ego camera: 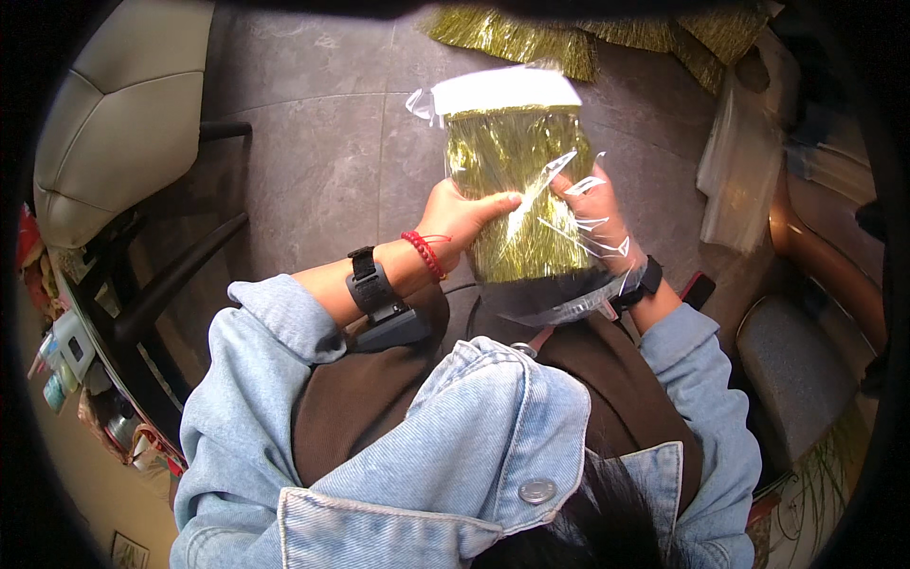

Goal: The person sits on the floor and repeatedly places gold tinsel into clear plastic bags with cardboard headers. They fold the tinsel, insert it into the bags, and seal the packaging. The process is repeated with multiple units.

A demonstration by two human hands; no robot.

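Note:
Between my two hands is a bundle of gold tinsel fringe (512,153) inside a clear plastic bag (569,309). A white band (508,92) runs across the bundle's far end and shines brightly. My left hand (458,220) grips its left side, thumb lying over the front. On the right side, my right hand (593,213) holds it, partly covered by glossy film. The loose near end of the bag hangs by my right wrist, over my lap. The fingers behind the bundle are hidden.
More gold fringe (519,39) lies on the grey tiled floor (313,156) at the top. Clear plastic bags (739,171) lie at the right, near a curved brown wooden piece (817,263). A padded chair (128,121) stands at left, above a table edge with small items (71,345).

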